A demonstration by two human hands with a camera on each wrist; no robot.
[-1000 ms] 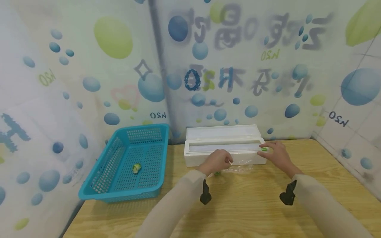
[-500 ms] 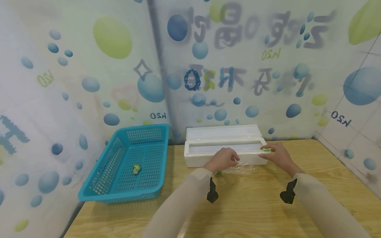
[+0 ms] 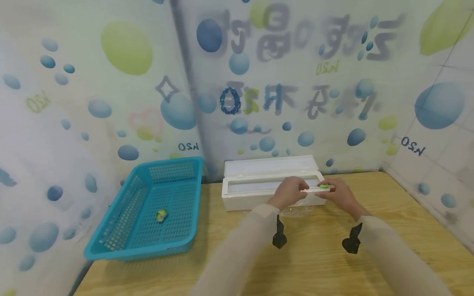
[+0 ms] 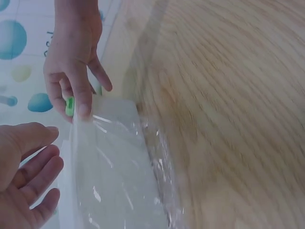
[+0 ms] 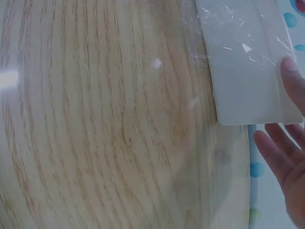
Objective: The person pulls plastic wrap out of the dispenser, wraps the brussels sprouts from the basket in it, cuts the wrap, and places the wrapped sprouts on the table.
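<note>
2 hands meet at a white box [image 3: 237,202] right of centre in the head view, its lid [image 3: 270,165] raised. Thumb and fingers of the right hand [image 3: 341,195] pinch a green tab [image 3: 324,186] at the box's right end. Near the front rim, the left hand [image 3: 289,193] is half open, thumb apart from loosely bent fingers, with nothing visible in its hold. Clear film [image 4: 162,157] hangs down the front onto the tabletop [image 3: 314,271]. At lower left, 1 small green vegetable [image 3: 161,215] lies inside a blue basket [image 3: 140,251].
</note>
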